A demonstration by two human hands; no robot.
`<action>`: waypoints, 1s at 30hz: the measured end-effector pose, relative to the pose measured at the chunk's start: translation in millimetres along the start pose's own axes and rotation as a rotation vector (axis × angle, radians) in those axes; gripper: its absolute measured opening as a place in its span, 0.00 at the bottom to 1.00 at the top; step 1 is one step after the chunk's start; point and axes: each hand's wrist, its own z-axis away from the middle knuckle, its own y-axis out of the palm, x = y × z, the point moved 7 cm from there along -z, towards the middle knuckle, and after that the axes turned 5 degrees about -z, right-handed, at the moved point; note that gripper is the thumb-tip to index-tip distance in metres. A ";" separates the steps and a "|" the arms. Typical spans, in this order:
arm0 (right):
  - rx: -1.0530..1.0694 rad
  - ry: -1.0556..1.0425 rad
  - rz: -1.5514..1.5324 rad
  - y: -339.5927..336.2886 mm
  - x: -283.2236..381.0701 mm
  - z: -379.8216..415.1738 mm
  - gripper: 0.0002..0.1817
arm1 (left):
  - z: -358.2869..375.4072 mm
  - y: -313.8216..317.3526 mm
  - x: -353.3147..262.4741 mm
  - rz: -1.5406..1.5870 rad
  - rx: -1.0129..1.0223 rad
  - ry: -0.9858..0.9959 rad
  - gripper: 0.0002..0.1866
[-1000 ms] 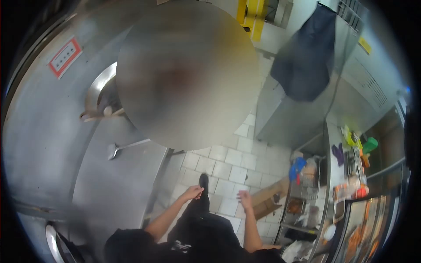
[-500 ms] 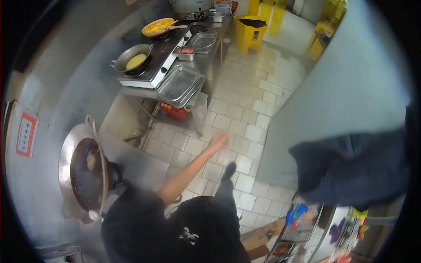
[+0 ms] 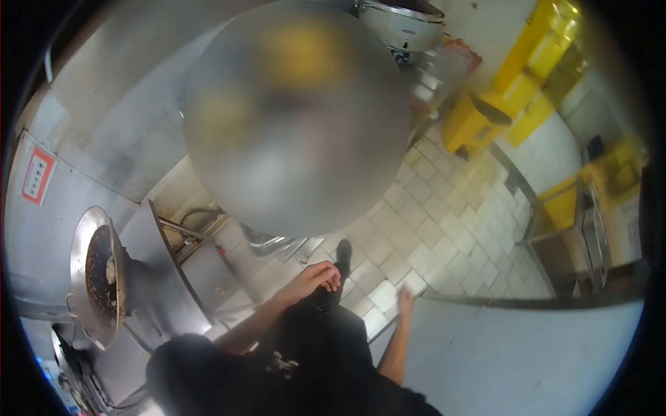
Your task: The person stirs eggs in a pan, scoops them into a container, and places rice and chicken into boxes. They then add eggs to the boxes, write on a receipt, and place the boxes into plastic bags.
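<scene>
My left hand (image 3: pixel 318 279) hangs over the floor in front of my dark clothing, its fingers curled in. I see nothing held in it. Lower right, my right hand (image 3: pixel 406 299) is smeared by motion beside the pale panel, so its fingers cannot be made out. Neither hand touches anything that I can see. To the left, a large wok (image 3: pixel 80 244) with a dark inside and bits of pale food stands on the steel counter (image 3: pixel 163 277). A big round blur hides the area ahead, leaving only yellow smudges.
A pale flat panel (image 3: pixel 499 353) borders my right side. Ahead are a yellow bin (image 3: pixel 479 125), a large cooker pot (image 3: pixel 401 26) and a metal-framed stand (image 3: pixel 562 229). White floor tiles (image 3: pixel 444 222) run between them. A red-framed sign (image 3: pixel 38 175) is on the left wall.
My view has shifted forward past the wok. My left hand has drawn in and its fingers have curled. The right hand has come into view. A blur now covers the stove area.
</scene>
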 end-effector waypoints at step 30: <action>1.288 -1.707 0.879 394.0 818.7 -413.7 0.12 | -398.2 -253.7 -235.5 0.643 -0.981 0.350 0.25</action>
